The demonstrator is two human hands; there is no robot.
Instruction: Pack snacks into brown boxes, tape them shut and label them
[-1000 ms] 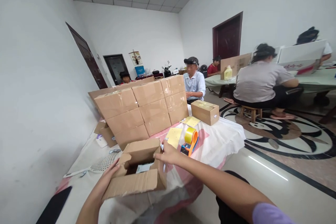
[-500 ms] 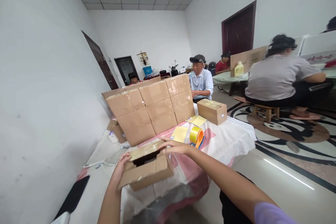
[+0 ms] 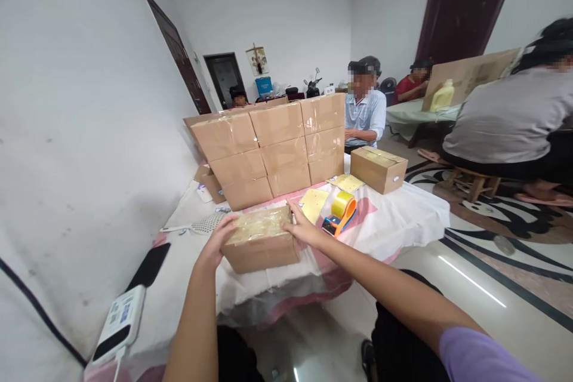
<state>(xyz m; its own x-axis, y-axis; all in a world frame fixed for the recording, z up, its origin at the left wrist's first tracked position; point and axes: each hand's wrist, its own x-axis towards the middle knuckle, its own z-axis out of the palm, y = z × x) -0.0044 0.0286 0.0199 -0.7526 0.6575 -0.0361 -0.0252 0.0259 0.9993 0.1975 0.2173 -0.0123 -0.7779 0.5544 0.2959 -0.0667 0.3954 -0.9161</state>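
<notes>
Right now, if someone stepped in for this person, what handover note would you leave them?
Left hand: flat against the left end of the cardboard box, open.
Right hand: pressing on the box's right top edge, open.
The box sits on the cloth-covered table, flaps folded shut.
The tape dispenser lies just right of it, untouched.
Stacked boxes stand behind.
Done: flaps closed.
Left: I cannot tell whether the top seam is taped; check it.
</notes>
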